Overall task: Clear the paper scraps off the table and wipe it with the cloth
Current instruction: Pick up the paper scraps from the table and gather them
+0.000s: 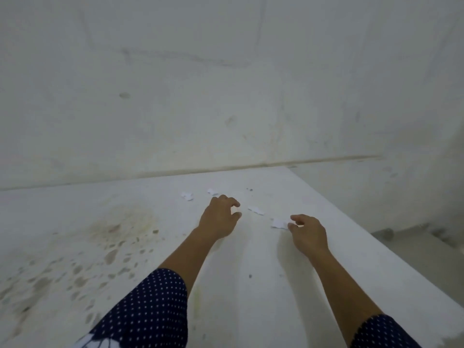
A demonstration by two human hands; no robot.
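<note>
Torn white paper scraps (256, 210) are shown lying flat and scattered near the far middle of the white counter (251, 297), well apart from the brownish stains (120, 226) at its left. The scraps are judged very light, thin and limp, easily slid or blown about. Each is best taken by a lifted edge or swept toward the rim, not pressed from above. One scrap appears to be pinched between the thumb and curled fingers (234, 203) of the left hand (219, 219). The right hand (310, 234) is held with fingers (296, 217) curled at the near edge of another scrap (278, 223); whether it is gripped cannot be told. No cloth is in view.
</note>
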